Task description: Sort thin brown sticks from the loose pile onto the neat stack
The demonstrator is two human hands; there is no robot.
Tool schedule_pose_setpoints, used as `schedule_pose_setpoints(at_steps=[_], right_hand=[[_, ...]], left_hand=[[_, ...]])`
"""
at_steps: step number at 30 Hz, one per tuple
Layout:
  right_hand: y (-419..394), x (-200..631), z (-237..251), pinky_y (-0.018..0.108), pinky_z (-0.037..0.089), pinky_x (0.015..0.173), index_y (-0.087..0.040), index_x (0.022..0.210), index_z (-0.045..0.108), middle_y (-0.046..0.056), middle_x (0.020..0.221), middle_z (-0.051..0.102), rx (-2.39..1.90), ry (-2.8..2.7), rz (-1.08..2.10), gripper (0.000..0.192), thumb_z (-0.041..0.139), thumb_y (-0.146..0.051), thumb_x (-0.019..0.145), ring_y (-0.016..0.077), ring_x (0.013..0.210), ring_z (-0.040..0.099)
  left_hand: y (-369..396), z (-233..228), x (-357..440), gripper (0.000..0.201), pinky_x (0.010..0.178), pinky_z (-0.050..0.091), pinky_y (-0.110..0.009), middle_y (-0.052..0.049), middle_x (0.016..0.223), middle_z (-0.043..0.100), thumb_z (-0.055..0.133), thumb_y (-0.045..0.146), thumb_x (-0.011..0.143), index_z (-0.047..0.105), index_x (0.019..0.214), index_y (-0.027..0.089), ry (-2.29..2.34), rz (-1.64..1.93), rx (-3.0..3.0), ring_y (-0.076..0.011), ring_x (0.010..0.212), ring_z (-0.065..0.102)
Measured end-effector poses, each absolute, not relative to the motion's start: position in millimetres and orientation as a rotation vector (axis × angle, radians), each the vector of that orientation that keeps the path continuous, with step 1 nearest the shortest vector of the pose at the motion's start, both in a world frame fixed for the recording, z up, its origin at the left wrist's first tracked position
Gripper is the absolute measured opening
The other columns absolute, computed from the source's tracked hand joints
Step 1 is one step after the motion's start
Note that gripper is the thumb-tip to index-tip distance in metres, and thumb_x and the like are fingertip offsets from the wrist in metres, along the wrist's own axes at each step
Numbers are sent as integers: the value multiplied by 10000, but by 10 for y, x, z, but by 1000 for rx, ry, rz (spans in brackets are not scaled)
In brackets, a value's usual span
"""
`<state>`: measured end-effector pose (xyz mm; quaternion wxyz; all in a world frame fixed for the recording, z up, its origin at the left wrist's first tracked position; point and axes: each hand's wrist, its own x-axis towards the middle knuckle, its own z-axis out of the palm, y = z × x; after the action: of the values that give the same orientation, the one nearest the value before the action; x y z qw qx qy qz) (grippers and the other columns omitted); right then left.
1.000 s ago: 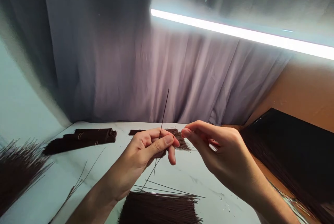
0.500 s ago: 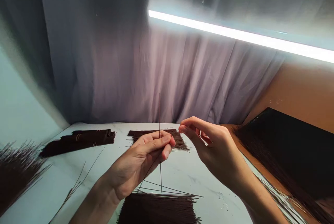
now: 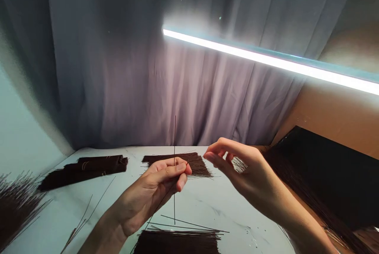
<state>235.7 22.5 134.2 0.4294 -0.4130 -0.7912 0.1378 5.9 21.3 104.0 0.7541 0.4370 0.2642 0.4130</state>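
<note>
Currently catalogued, left to right, all places taken from the upright stick:

Loose fan [image 3: 14, 206]: far left of the upright stick, at the table edge; thin dark sticks splayed out, unbound.

Banded bundles [image 3: 85, 167]: left of the upright stick, toward the curtain; dark sticks lying flat, light bands visible round them.

Stray sticks [image 3: 89, 210]: lower left of the upright stick; a few singles lying on the pale table [image 3: 213, 202].

Left hand [image 3: 160, 185]: directly at the upright stick; thumb and forefinger pinched shut on its lower middle, other fingers curled under.

Upright stick [image 3: 174, 139]: held near vertical above the table, top end against the curtain [image 3: 148, 88], bottom end hanging just above the near pile. Judged very light, thin, stiff yet likely to snap under bending; best gripped at mid-length with a light fingertip pinch, never at the ends.

Near pile [image 3: 177, 242]: below the upright stick; sticks lying flat, roughly parallel.

Far pile [image 3: 183, 163]: just behind the upright stick; small flat spread.

Right hand [image 3: 239, 171]: right of the upright stick, apart from it and from the left hand; fingers half-curled, thumb and forefinger close together, contents not discernible.

Dark tray [image 3: 325, 167]: far right of the upright stick; appears to hold a large mass of like sticks, walls indistinct.
</note>
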Motion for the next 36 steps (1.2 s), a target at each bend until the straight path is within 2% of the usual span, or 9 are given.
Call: schedule_pose_setpoints(at_steps=[5,11,15,19,23,27,31,33,36], right_hand=[[202,2296,1322,232,413,607,-247,855,657,-54,732,628,-1019,-2015,408,230,597,-400,1015,115,659,532],[216,2275,1318,241,410,589,-247,871,656,-45,725,629,-1044,-2013,436,252,570,-428,1024,124,649,537],[188,2272,1292,237,395,566,-251,903,607,-48,733,613,-1084,-2038,428,251,499,-417,1057,123,635,523],[221,2287,1240,255,376,584,-255,967,560,-50,753,626,-1192,-2106,194,210,412,-350,1081,129,622,528],[294,2314,1209,270,337,599,-252,936,577,-32,789,662,-1311,-2138,-107,207,420,-301,1061,152,668,580],[344,2339,1180,259,301,583,-261,882,627,-33,737,640,-1308,-2164,-212,192,520,-330,1026,154,662,577],[386,2338,1136,252,275,562,-256,839,664,-26,691,622,-1281,-2209,-233,238,603,-421,998,155,646,575],[411,2329,1118,252,264,554,-248,810,673,-19,690,618,-1286,-2222,-256,274,628,-456,983,149,616,561],[459,2291,1070,257,259,562,-238,793,675,-10,703,623,-1310,-2240,-271,304,653,-489,963,144,600,556]], left_hand=[[255,1024,28,95,746,424,-174,10,736,551,676,241,957,728,979,164,590,968,945,-97,707,414],[245,1083,-1,70,747,402,-202,39,690,522,656,255,956,667,1003,204,656,993,970,-107,693,409],[291,1069,14,74,767,379,-235,36,705,610,624,287,966,611,1011,230,749,1044,1091,-125,703,424],[521,862,-31,135,776,363,-280,-12,808,755,626,336,942,553,910,227,1004,1186,1292,-139,657,397],[876,490,-212,193,771,388,-295,-41,851,778,669,372,868,547,849,224,1120,1343,1239,-146,669,493],[1129,165,-415,312,670,395,-283,-104,917,783,742,471,774,589,788,199,1198,1375,1196,-179,735,584],[1264,-48,-545,395,731,460,-287,-110,1006,768,798,516,745,669,873,165,1310,1394,1201,-231,912,652],[1327,-142,-594,350,834,503,-318,-100,1054,746,786,466,816,688,928,150,1383,1384,1226,-255,1022,660],[1425,-288,-667,287,908,561,-424,-92,1206,686,686,357,960,666,1155,149,1483,1299,1283,-252,1067,671]])
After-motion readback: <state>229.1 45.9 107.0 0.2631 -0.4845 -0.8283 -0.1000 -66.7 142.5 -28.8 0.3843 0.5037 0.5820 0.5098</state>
